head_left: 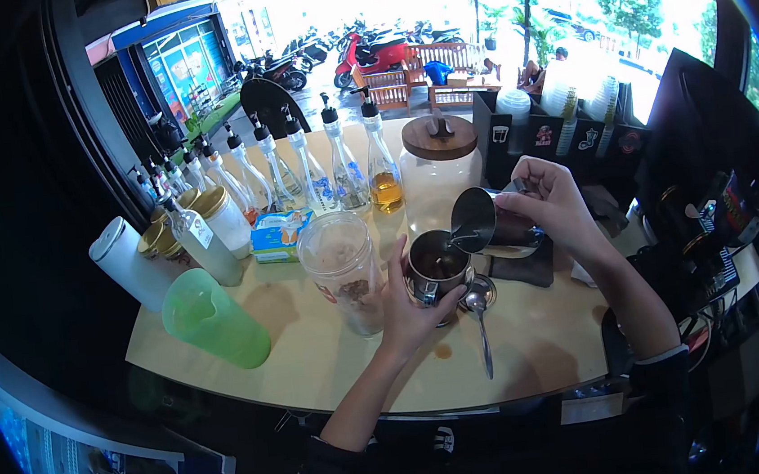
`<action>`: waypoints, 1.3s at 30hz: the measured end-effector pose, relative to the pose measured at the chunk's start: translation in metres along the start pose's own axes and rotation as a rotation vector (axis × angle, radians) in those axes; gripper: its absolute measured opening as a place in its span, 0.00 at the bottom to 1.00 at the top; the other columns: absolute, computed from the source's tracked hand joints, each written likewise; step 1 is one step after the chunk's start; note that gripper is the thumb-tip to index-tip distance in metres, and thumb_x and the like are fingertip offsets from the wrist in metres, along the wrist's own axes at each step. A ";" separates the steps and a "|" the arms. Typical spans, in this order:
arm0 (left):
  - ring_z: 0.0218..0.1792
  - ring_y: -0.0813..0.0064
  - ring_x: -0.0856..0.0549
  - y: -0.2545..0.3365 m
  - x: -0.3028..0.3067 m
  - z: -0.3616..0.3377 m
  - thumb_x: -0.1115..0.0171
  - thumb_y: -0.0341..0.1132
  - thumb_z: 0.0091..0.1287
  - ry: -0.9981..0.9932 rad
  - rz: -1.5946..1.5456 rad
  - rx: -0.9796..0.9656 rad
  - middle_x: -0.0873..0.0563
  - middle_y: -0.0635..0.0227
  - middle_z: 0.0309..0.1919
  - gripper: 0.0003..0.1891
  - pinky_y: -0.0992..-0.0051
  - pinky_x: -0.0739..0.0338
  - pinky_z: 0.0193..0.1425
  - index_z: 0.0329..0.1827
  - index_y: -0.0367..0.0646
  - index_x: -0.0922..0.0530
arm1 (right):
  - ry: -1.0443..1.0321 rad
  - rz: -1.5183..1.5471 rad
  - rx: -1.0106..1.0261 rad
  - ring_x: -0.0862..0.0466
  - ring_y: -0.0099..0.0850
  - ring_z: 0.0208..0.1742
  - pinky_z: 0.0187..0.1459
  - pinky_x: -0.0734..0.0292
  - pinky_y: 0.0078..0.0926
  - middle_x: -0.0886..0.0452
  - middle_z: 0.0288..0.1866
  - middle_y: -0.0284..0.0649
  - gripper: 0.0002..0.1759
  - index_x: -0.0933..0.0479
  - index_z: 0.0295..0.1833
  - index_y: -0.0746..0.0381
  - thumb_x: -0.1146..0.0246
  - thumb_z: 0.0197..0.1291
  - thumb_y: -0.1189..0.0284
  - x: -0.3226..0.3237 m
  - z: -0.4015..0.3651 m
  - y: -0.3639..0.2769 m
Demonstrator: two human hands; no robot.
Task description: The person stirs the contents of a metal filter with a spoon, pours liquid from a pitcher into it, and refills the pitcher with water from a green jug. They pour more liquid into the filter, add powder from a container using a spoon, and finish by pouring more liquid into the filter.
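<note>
I have the left hand (409,311) curled around a metal cup (439,263), just right of and below the centre of the frame. Above and right of it, the head camera shows me the right hand (555,203) gripping a metal pitcher (497,222), tipped with its lip over the cup's mouth. A spoon (483,332) lies below the cup, and a clear jar (338,257) stands left of it, near mid-frame

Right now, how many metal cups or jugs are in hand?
2. One, a cup, is in the left hand; the other, a jug, is tilted over it in the right hand. Neither is hidden, though fingers cover parts.
</note>
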State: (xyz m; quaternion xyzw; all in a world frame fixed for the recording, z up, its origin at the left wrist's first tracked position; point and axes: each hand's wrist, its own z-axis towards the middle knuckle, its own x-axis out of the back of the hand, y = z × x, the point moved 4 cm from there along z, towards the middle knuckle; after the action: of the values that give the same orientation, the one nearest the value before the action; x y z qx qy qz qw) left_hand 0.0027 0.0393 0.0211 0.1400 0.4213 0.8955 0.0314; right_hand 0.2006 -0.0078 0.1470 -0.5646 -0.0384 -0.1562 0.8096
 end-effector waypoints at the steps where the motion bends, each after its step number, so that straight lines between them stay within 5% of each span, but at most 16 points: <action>1: 0.52 0.65 0.16 0.000 0.000 0.000 0.18 0.40 0.45 -0.007 0.009 0.010 0.17 0.54 0.50 0.54 0.68 0.22 0.59 0.74 0.38 0.44 | -0.002 -0.003 0.000 0.24 0.08 0.31 0.32 0.29 0.07 0.25 0.28 0.26 0.10 0.30 0.33 0.61 0.33 0.58 0.80 0.000 0.000 -0.001; 11: 0.52 0.67 0.16 -0.003 -0.001 -0.002 0.18 0.42 0.45 0.030 0.020 0.002 0.17 0.58 0.50 0.43 0.69 0.22 0.59 0.63 0.37 0.33 | 0.015 -0.046 0.020 0.29 0.06 0.29 0.30 0.33 0.07 0.27 0.27 0.24 0.11 0.30 0.31 0.61 0.33 0.58 0.80 -0.002 0.005 0.000; 13: 0.52 0.67 0.16 -0.006 -0.002 -0.002 0.18 0.42 0.45 0.027 0.012 0.003 0.17 0.58 0.50 0.44 0.69 0.22 0.59 0.63 0.37 0.33 | -0.002 -0.004 0.052 0.24 0.08 0.31 0.29 0.30 0.07 0.21 0.30 0.28 0.10 0.29 0.32 0.64 0.32 0.57 0.79 -0.003 0.007 -0.001; 22: 0.52 0.68 0.15 -0.002 -0.001 -0.001 0.17 0.42 0.44 0.028 0.026 -0.003 0.17 0.58 0.50 0.43 0.69 0.23 0.59 0.62 0.37 0.33 | 0.006 -0.014 0.052 0.21 0.11 0.33 0.36 0.20 0.11 0.20 0.31 0.32 0.10 0.30 0.33 0.65 0.32 0.57 0.81 -0.007 0.013 -0.005; 39: 0.51 0.68 0.15 -0.002 -0.002 -0.001 0.18 0.43 0.45 0.045 0.014 -0.015 0.16 0.58 0.48 0.43 0.70 0.22 0.58 0.62 0.37 0.32 | -0.035 -0.002 0.075 0.22 0.11 0.35 0.36 0.23 0.10 0.22 0.30 0.29 0.12 0.31 0.32 0.65 0.32 0.57 0.81 -0.019 0.015 -0.011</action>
State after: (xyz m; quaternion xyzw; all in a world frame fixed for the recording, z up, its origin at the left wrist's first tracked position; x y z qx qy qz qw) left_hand 0.0041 0.0396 0.0179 0.1225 0.4142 0.9018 0.0167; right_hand 0.1816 0.0066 0.1576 -0.5365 -0.0590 -0.1455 0.8292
